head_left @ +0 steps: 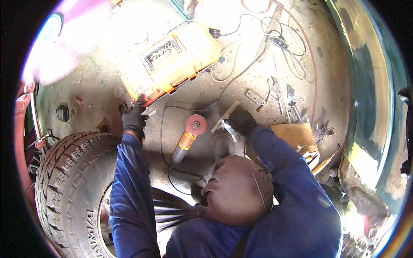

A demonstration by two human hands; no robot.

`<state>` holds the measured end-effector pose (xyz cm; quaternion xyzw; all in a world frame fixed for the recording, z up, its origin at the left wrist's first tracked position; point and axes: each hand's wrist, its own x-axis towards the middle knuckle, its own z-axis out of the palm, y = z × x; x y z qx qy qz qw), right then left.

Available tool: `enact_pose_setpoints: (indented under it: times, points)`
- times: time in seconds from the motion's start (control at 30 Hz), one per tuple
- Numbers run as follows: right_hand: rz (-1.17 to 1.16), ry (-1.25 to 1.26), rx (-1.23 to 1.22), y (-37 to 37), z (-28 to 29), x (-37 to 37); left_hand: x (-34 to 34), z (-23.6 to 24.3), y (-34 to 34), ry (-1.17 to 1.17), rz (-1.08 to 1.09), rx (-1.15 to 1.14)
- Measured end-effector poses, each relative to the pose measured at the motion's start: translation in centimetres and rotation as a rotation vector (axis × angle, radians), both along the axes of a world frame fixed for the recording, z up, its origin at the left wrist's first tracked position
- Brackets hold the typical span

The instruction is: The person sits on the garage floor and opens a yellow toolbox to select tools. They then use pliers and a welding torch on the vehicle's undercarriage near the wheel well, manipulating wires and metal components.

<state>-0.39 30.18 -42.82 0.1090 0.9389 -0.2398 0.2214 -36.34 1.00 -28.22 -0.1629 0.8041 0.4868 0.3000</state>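
One disc [196,121] already fitted to grinder [186,141], lying on flr [193,95] btwn L hand [135,121] (at orange toolbox [186,59] corner, can't tell grip) & R hand [241,122], apparently pinching pale strip [232,133], not yet put down.

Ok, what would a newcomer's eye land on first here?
Probably the bright yellow-orange toolbox, upper centre, with the gloved left hand at its near corner. Next, the grinder with its reddish disc, lying near the middle, and the big chunky tyre at lower left.
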Motion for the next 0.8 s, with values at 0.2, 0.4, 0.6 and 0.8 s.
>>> enact_pose_setpoints:
  times: [0.2,0.4,0.6,0.8]
  points:
    - [-0.388,0.150,-0.450,4.7,2.1,0.1,-0.1,0.0,0.0,0.039,-0.012,0.007]
    - [-0.462,0.202,-0.719,6.0,5.8,-0.4,0.8,-1.0,0.0,0.150,-0.085,-0.066]
    - [-0.084,0.473,-0.286,6.9,7.1,-2.8,0.7,-1.4,-0.6,0.292,-0.205,-0.064]
    - [-0.597,0.298,-1.435,6.4,9.2,-9.2,0.5,-1.2,-0.7,0.353,-0.279,-0.212]
